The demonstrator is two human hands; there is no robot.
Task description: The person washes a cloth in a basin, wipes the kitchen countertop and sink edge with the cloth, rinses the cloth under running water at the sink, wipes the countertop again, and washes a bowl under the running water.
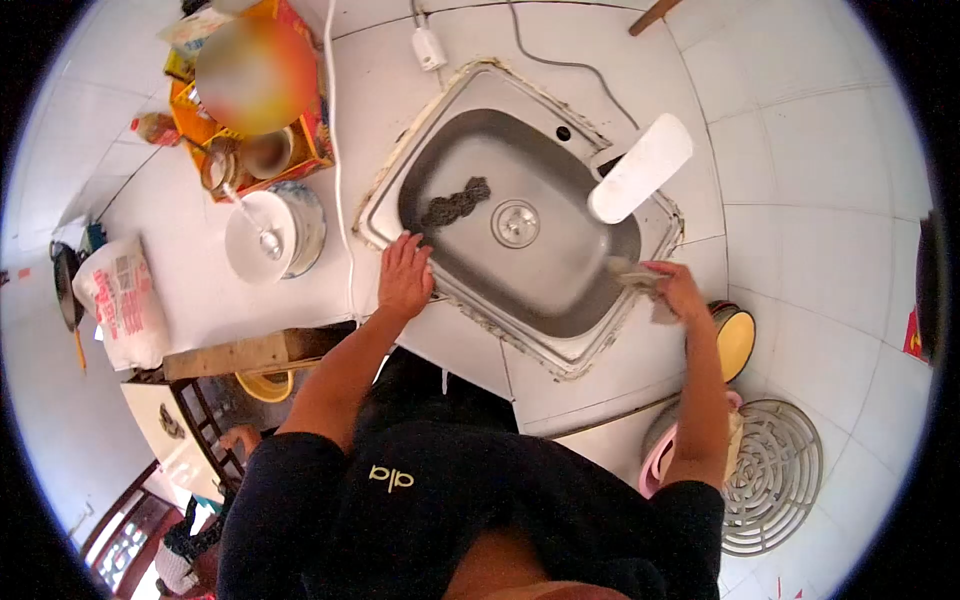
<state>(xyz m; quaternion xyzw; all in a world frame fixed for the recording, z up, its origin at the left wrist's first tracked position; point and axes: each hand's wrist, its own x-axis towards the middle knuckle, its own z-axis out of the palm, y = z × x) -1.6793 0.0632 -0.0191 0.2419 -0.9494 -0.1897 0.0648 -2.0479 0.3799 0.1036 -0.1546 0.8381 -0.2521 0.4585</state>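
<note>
My left hand (405, 280) lies with its fingers stretched out on the near-left rim of the steel sink (560, 362), holding nothing. At the right edge of the basin, my right hand (682, 292) grips a greyish-brown cloth (638, 280), which hangs partly over the rim and looks slightly blurred. A dark, crumpled scourer (455, 203) rests inside the basin on its left side. In the basin floor sits a round metal drain strainer (516, 224). A white tap (642, 168) reaches over the far-right corner of the sink.
On the left counter stand a white bowl (258, 262) with a spoon (268, 243) and an orange-yellow box (318, 120) of jars. A printed white bag (125, 310) is farther left. At right are a yellow basin (736, 342) and a round grate (775, 480). A white cable (340, 180) crosses the counter.
</note>
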